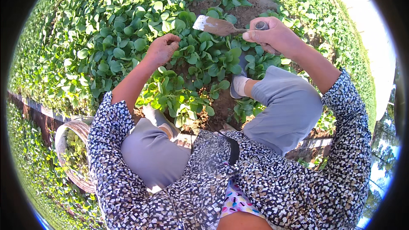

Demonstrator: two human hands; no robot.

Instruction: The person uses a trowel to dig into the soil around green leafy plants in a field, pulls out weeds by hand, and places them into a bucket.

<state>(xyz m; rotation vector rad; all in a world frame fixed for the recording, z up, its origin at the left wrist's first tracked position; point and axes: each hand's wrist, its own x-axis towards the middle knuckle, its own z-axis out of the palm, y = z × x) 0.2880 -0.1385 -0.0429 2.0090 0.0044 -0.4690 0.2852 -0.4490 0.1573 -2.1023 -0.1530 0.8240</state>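
My right hand (272, 36) is closed around the handle of a small hand trowel (217, 26). Its flat blade points left above the leaves, soil-brown along most of its length and bright at the tip. To the left, my left hand (162, 50) has its fingers curled in beside the leafy green seedlings (196, 53). Whether a leaf or stem sits between those fingertips cannot be made out. The plants under both hands have broad, rounded leaves and grow close together.
My shoes (239, 86) stand among the plants, knees bent on either side. At the lower left is a round pale basket (70, 145) with greenery in it. Bare brown soil (260, 4) shows between plants ahead. A pale strip (362, 12) runs along the right.
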